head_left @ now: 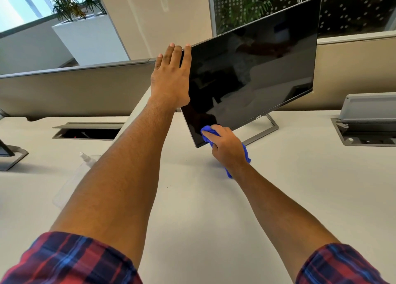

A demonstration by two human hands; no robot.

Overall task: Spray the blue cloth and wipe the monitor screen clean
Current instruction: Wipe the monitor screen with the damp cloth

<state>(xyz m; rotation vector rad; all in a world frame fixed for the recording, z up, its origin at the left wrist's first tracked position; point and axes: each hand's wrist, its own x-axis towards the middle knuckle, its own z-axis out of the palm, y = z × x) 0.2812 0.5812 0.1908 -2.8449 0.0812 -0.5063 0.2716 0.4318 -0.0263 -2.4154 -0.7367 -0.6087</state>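
Note:
A black monitor [252,69] with a dark screen stands on the white desk [192,198] on a grey frame stand [270,125]. My left hand [171,80] lies flat against the monitor's left edge, its fingertips hooked over the top corner. My right hand [228,146] presses a bunched blue cloth [206,131] onto the lower left corner of the screen. More of the cloth hangs out below that wrist. A clear spray bottle [83,166] lies on the desk to the left, partly hidden behind my left forearm.
An open cable hatch [85,131] is set into the desk at the left and another with a raised lid [366,121] at the right. A second monitor's stand [10,155] sits at the far left. A beige partition [75,91] runs behind the desk.

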